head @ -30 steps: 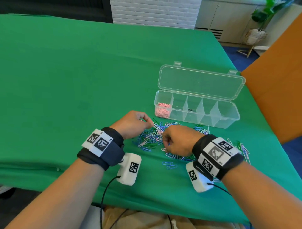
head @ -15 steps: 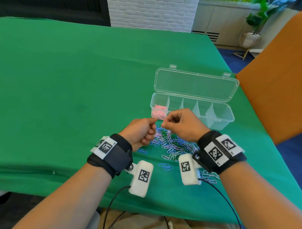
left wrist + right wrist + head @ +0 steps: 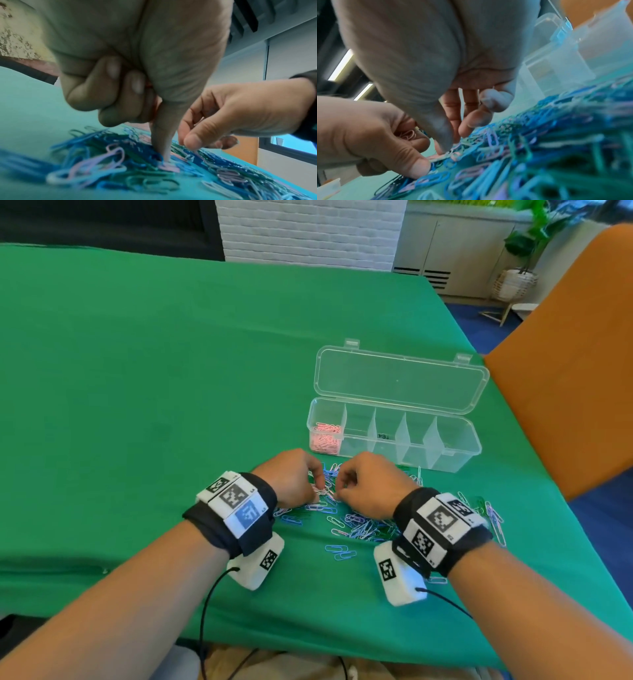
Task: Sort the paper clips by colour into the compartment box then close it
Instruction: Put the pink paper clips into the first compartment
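Paper clips (image 3: 356,525) in blue, green, pink and white lie heaped near the bench's (image 3: 137,371) front edge, just in front of the clear compartment box (image 3: 394,436). Its lid (image 3: 400,378) lies open behind it, and pink clips (image 3: 325,438) fill its leftmost compartment. Both hands work the heap, close together. The left hand (image 3: 291,477) has its fingers curled around a few pink clips, thumb tip pressing into the heap. The right hand (image 3: 370,484) pinches at a pink clip with thumb and forefinger.
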`<state>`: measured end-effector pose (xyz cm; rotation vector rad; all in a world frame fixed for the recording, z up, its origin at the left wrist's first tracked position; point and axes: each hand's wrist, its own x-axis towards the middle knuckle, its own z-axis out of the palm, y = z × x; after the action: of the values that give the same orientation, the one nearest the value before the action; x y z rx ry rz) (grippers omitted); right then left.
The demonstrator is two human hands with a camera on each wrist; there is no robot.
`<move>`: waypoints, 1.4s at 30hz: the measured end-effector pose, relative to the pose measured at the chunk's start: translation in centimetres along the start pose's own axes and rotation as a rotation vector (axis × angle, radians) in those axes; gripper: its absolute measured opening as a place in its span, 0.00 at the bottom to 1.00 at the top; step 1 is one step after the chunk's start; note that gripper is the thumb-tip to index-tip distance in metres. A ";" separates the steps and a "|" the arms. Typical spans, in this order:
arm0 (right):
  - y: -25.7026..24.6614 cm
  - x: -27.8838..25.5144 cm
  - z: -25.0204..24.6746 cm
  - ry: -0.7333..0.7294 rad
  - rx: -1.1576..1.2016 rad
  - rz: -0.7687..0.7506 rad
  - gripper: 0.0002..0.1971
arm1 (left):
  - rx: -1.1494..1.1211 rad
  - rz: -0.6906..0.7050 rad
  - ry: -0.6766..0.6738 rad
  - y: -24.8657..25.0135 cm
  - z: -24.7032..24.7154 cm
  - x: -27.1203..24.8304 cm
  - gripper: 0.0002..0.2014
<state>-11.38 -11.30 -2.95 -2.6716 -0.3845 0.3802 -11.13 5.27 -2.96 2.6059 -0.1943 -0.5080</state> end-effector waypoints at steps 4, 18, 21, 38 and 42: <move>-0.6 0.7 0.8 -0.029 0.074 0.053 0.04 | -0.028 -0.033 -0.071 -0.8 -0.1 -0.3 0.14; -1.2 1.1 1.1 -0.045 0.011 0.144 0.09 | 0.141 0.012 0.043 -1.1 -0.8 -0.4 0.04; -0.8 0.9 0.9 -0.096 0.028 0.153 0.05 | 0.152 0.023 0.049 -1.4 -0.7 -0.3 0.04; -3.3 -0.8 -2.4 0.109 0.811 -0.079 0.05 | -1.263 -0.070 -0.240 0.0 -1.1 -1.1 0.13; -4.5 -0.3 -2.7 0.147 0.749 -0.127 0.02 | -1.513 -0.085 -0.266 0.7 -0.9 -0.8 0.16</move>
<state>-11.73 -8.43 1.43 -1.9192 -0.2888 0.2245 -11.53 5.20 -1.64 1.0730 0.1791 -0.6536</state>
